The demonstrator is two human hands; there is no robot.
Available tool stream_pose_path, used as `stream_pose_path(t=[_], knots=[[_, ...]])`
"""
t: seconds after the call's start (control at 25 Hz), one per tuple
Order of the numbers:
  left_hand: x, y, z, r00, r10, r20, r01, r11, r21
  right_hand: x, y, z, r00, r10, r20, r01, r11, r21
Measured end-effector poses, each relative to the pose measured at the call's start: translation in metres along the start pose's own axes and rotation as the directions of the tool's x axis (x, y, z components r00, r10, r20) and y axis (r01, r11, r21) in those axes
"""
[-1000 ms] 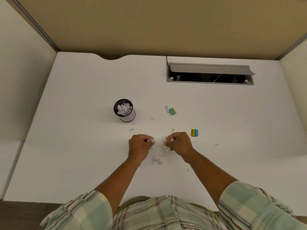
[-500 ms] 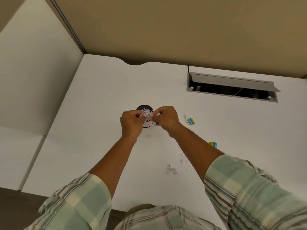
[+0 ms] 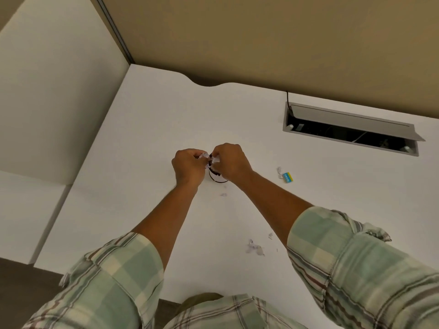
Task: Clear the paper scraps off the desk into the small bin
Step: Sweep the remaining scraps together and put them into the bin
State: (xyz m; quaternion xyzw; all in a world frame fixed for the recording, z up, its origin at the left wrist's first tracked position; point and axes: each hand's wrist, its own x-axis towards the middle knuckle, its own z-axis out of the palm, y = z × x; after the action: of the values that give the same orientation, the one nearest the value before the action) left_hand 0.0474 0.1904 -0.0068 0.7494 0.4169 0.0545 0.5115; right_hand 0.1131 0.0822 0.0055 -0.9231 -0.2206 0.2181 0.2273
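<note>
The small dark bin (image 3: 216,178) stands on the white desk (image 3: 147,129), mostly hidden behind my hands. My left hand (image 3: 188,166) and my right hand (image 3: 229,162) hover together right above its mouth, each pinching white paper scraps (image 3: 204,156). More torn scraps (image 3: 254,246) lie on the desk between my forearms. One small scrap (image 3: 223,194) rests just in front of the bin, and another scrap (image 3: 279,172) lies to the right, beside an eraser.
A yellow and blue eraser (image 3: 288,177) lies right of the bin. An open grey cable tray (image 3: 351,128) is set into the desk at the back right. Partition walls stand along the left and the back.
Both hands rose from the desk's middle, where they gathered scraps, and moved to the bin. In the last half second they stay above it, and the view has shifted left.
</note>
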Motion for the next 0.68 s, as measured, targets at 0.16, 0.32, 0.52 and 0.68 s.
stream_pose_path(t=[0.16,0.32,0.52,0.68], knots=[[-0.002,0.006,0.003,0.999,0.047,0.007,-0.047,0.999,0.013,-0.008,0.014,-0.008,0.997,0.038,-0.065,-0.035,0.998,0.058],[-0.005,0.013,0.012,0.987,0.153,0.052,-0.159,0.977,0.140,-0.018,0.040,-0.011,0.978,0.140,-0.157,-0.105,0.971,0.214],[-0.008,0.018,0.026,0.952,0.217,0.216,-0.278,0.909,0.312,-0.045,0.061,-0.012,0.950,0.229,-0.212,-0.151,0.933,0.327],[-0.005,0.028,0.020,0.929,0.233,0.288,-0.326,0.884,0.335,-0.065,0.078,-0.011,0.940,0.273,-0.203,-0.177,0.902,0.394]])
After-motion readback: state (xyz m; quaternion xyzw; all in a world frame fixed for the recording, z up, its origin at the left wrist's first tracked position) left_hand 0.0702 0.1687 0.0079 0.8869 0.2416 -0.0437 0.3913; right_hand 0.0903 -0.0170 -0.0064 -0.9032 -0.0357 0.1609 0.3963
